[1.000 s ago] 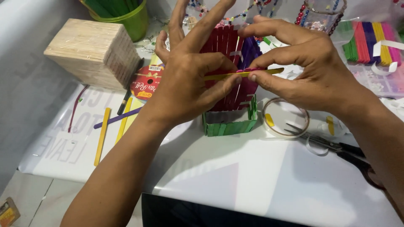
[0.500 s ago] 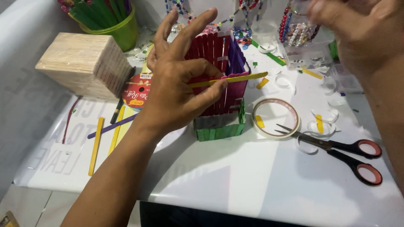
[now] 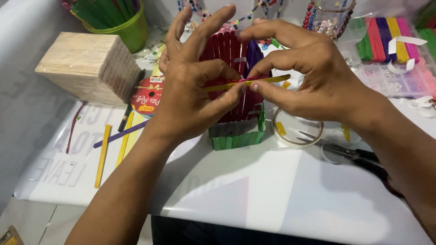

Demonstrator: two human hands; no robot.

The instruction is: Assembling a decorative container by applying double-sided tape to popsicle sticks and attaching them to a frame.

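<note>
A small house of red and purple craft sticks (image 3: 236, 72) stands on a green stick base (image 3: 236, 138) at the middle of the white table. A yellow craft stick (image 3: 268, 80) lies level across its red front wall. My left hand (image 3: 190, 90) presses that stick against the wall with thumb and fingers. My right hand (image 3: 309, 72) pinches the stick's right part between thumb and forefinger. Both hands cover much of the house.
A wrapped block of plain sticks (image 3: 88, 66) and a green cup of green sticks (image 3: 120, 20) stand at the back left. Loose yellow sticks (image 3: 103, 154), a red ribbon spool (image 3: 147, 97), a tape ring (image 3: 297, 129), scissors (image 3: 354, 152) and coloured sticks (image 3: 386, 38) lie around.
My right hand, lifted up and away to the right half a second ago, has come back down onto the yellow stick. The left hand has kept the stick against the house.
</note>
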